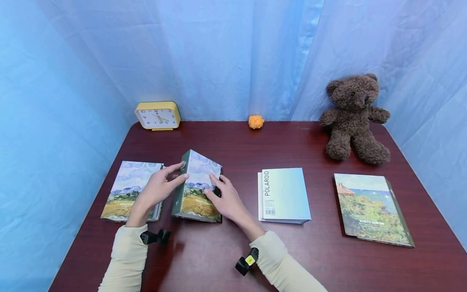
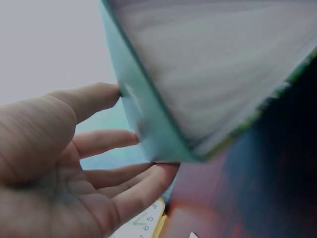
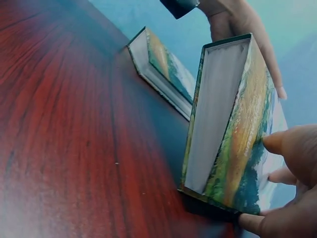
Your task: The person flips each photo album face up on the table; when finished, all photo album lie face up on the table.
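Steadying the tilted photo album (image 1: 197, 182), left of centre on the table (image 1: 204, 259)! | Left hand (image 1: 158, 184): fingers spread at spine (image 1: 178, 202) | Right hand (image 1: 226, 200): spread across cover (image 1: 202, 162) | Next likely needs even two-handed support

I count from my end: wheat-field photo albums (image 1: 131, 184) (image 1: 197, 192), two; seaside photo album (image 1: 373, 209), one; POLAROID album (image 1: 286, 194), one; clock (image 1: 158, 116), one; teddy bear (image 1: 354, 117), one; orange ball (image 1: 256, 121), one; hands (image 1: 157, 185) (image 1: 228, 198), two; wrist cameras (image 1: 163, 236) (image 1: 242, 266), two; surface (image 1: 204, 259), one.

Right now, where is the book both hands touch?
In the head view, the book is left of centre, between the left hand and right hand, just right of the matching landscape book and left of the white Polaroid book.
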### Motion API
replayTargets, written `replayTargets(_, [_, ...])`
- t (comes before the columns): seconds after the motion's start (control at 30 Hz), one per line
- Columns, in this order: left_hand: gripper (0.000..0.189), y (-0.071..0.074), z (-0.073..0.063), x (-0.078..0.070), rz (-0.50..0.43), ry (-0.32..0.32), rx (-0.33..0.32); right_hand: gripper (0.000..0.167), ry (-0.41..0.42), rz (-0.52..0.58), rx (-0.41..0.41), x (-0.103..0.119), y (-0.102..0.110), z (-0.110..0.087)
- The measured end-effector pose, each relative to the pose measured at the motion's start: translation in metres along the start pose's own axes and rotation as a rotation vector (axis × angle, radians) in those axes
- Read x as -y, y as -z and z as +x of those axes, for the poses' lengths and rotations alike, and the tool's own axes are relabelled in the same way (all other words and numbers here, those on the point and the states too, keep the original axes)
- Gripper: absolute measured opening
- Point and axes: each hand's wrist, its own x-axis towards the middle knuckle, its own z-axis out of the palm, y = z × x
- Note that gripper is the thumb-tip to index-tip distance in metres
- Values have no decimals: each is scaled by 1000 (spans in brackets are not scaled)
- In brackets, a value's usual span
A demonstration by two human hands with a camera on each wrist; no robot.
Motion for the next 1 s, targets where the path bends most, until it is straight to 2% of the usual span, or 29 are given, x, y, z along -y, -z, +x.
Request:
replayTargets(0.17, [61,4,-3,6,33,35,55,61,-19,13,2,0,-8,0])
replayTargets(0.33, [57,3,-3,12,35,123,111,66,-39,-4,33,3,-18,-3])
replayTargets(0.43, [55,0,-1,15,50,167,120,67,-16,-21,30,4,-22,-5])
replayTargets(0.73, [53,-8,-1,25,89,214,59,68,17,-117,24,2,-27,-6])
replayTargets(1.0, [50,-10,-3,28,118,174,-44,68,51,-147,30,2,-27,-7])
